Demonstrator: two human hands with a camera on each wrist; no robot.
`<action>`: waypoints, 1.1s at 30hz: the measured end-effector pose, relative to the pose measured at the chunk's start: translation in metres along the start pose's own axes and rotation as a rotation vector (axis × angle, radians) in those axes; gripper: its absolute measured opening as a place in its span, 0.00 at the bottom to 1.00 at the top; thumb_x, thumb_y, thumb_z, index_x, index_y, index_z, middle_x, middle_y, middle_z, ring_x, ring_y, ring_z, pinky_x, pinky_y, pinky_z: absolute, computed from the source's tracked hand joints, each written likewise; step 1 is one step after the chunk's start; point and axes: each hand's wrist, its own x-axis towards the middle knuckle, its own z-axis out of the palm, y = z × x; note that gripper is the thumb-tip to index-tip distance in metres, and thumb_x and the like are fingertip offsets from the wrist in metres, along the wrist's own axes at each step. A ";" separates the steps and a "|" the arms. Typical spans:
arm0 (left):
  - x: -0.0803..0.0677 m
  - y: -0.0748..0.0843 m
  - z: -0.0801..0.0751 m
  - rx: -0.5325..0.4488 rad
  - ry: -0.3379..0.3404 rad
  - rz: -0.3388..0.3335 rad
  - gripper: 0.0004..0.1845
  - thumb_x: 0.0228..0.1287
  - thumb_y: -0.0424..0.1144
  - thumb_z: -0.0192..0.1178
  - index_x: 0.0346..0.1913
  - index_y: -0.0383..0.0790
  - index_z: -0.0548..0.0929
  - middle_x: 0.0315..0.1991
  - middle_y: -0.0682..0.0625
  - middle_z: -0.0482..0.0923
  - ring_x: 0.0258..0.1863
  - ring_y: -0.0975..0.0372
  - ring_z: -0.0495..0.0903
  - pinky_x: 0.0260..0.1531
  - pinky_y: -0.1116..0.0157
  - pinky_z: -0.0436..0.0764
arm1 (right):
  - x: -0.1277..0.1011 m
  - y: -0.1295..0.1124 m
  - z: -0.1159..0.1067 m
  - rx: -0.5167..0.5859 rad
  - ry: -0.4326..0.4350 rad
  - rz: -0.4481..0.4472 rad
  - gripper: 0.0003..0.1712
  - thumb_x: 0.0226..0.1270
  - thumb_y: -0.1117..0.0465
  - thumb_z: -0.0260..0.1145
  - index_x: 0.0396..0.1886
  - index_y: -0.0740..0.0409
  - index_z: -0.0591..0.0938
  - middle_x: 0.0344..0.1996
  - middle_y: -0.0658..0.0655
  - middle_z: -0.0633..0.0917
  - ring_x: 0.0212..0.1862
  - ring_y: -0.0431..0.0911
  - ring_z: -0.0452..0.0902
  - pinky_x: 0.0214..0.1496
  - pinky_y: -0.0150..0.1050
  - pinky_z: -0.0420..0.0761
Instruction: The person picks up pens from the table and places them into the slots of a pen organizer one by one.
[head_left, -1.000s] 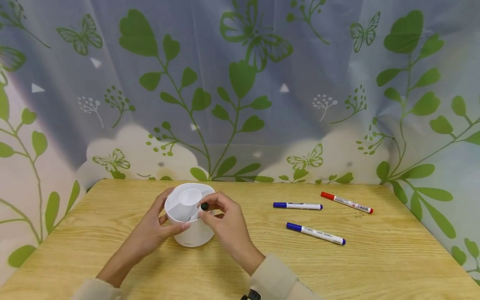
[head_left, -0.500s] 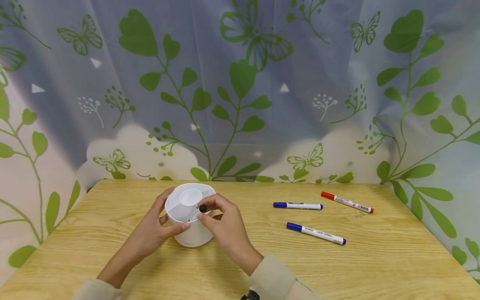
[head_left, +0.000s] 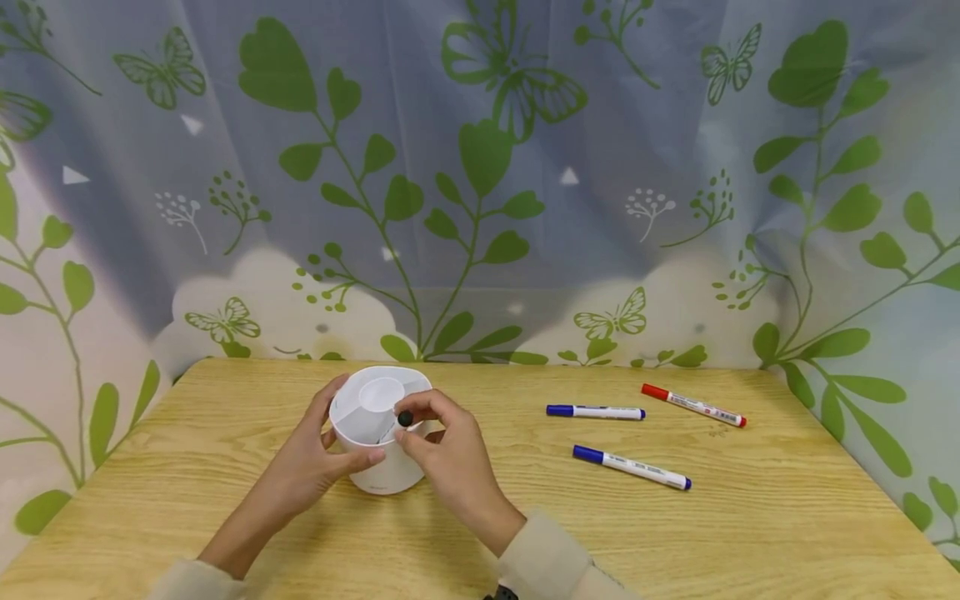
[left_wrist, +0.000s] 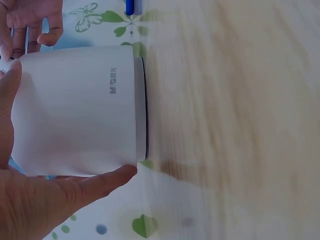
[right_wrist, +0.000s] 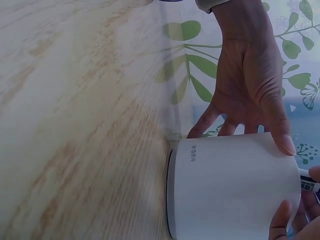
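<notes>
A white round pen holder (head_left: 390, 475) stands upright on the wooden table, its top split into compartments around a round centre. My left hand (head_left: 303, 450) grips its left side, thumb at the front near the rim and fingers behind. With thumb and fingertips, my right hand (head_left: 457, 446) pinches a marker with a black end (head_left: 405, 418) at the right front compartment. The right wrist view shows the marker's white labelled body (right_wrist: 307, 183) at the holder's mouth; its lower part is hidden inside. Small printed lettering (left_wrist: 113, 81) marks the holder's wall in the left wrist view.
To the right on the table (head_left: 750, 517) lie two blue-capped markers, one farther back (head_left: 596, 412) and one nearer (head_left: 632, 467). A red-capped marker (head_left: 693, 406) lies beyond them. Behind the table hangs a curtain (head_left: 480, 250) with green leaves and butterflies.
The marker's black end has shifted slightly left and down with my right fingertips. My left thumb has slid a little right along the holder. The other markers lie as before.
</notes>
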 end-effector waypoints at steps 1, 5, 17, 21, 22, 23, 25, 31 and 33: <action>0.000 0.000 0.001 0.002 0.004 -0.002 0.61 0.63 0.40 0.76 0.86 0.48 0.40 0.84 0.37 0.44 0.79 0.29 0.53 0.64 0.50 0.79 | 0.000 0.000 -0.001 -0.005 -0.003 -0.003 0.13 0.67 0.71 0.70 0.49 0.58 0.86 0.45 0.57 0.88 0.50 0.43 0.81 0.43 0.29 0.79; 0.000 0.001 0.003 0.018 0.022 -0.011 0.62 0.63 0.41 0.77 0.86 0.48 0.40 0.84 0.36 0.44 0.79 0.30 0.54 0.67 0.47 0.78 | -0.002 -0.003 -0.010 -0.032 -0.002 -0.020 0.16 0.67 0.71 0.69 0.52 0.57 0.86 0.49 0.56 0.88 0.55 0.48 0.82 0.48 0.32 0.79; 0.000 0.002 -0.007 0.096 0.019 -0.011 0.62 0.61 0.44 0.78 0.86 0.44 0.44 0.85 0.35 0.44 0.78 0.32 0.57 0.69 0.44 0.76 | -0.013 0.004 -0.077 -0.082 0.074 0.052 0.17 0.69 0.70 0.71 0.54 0.53 0.85 0.52 0.58 0.87 0.56 0.49 0.83 0.54 0.43 0.81; 0.001 0.002 -0.010 0.093 -0.002 -0.007 0.60 0.62 0.44 0.78 0.86 0.43 0.46 0.85 0.35 0.46 0.79 0.33 0.57 0.68 0.45 0.77 | -0.018 0.009 -0.106 -0.126 0.096 0.106 0.17 0.70 0.68 0.71 0.57 0.54 0.84 0.53 0.59 0.87 0.57 0.48 0.83 0.56 0.43 0.79; 0.001 0.002 -0.011 0.093 -0.004 -0.006 0.60 0.62 0.44 0.78 0.86 0.42 0.46 0.84 0.34 0.47 0.79 0.33 0.57 0.68 0.45 0.77 | -0.019 0.010 -0.113 -0.144 0.098 0.116 0.17 0.71 0.68 0.71 0.57 0.54 0.84 0.53 0.60 0.86 0.57 0.47 0.83 0.56 0.42 0.79; 0.001 0.003 -0.012 0.098 -0.006 -0.007 0.59 0.62 0.44 0.77 0.85 0.42 0.47 0.84 0.34 0.47 0.79 0.33 0.58 0.68 0.46 0.77 | -0.021 0.011 -0.120 -0.159 0.096 0.130 0.17 0.71 0.67 0.71 0.57 0.54 0.83 0.53 0.60 0.86 0.57 0.47 0.83 0.56 0.42 0.79; 0.001 0.003 -0.014 0.109 -0.006 -0.008 0.59 0.62 0.45 0.77 0.85 0.41 0.47 0.84 0.34 0.48 0.78 0.33 0.59 0.68 0.46 0.78 | -0.023 0.014 -0.135 -0.190 0.086 0.150 0.17 0.72 0.65 0.71 0.58 0.55 0.83 0.53 0.59 0.87 0.57 0.47 0.83 0.56 0.41 0.79; 0.000 0.003 -0.019 0.120 -0.007 -0.026 0.56 0.62 0.46 0.77 0.85 0.41 0.51 0.84 0.34 0.49 0.78 0.36 0.61 0.66 0.48 0.80 | -0.031 0.021 -0.173 -0.268 0.049 0.199 0.19 0.74 0.65 0.70 0.61 0.60 0.80 0.54 0.59 0.87 0.56 0.47 0.83 0.55 0.36 0.83; -0.001 0.002 -0.020 0.123 -0.009 -0.037 0.56 0.62 0.46 0.77 0.85 0.41 0.52 0.84 0.34 0.49 0.78 0.37 0.62 0.65 0.49 0.81 | -0.036 0.022 -0.184 -0.286 0.044 0.213 0.19 0.74 0.65 0.69 0.61 0.61 0.80 0.55 0.60 0.87 0.56 0.47 0.84 0.53 0.33 0.84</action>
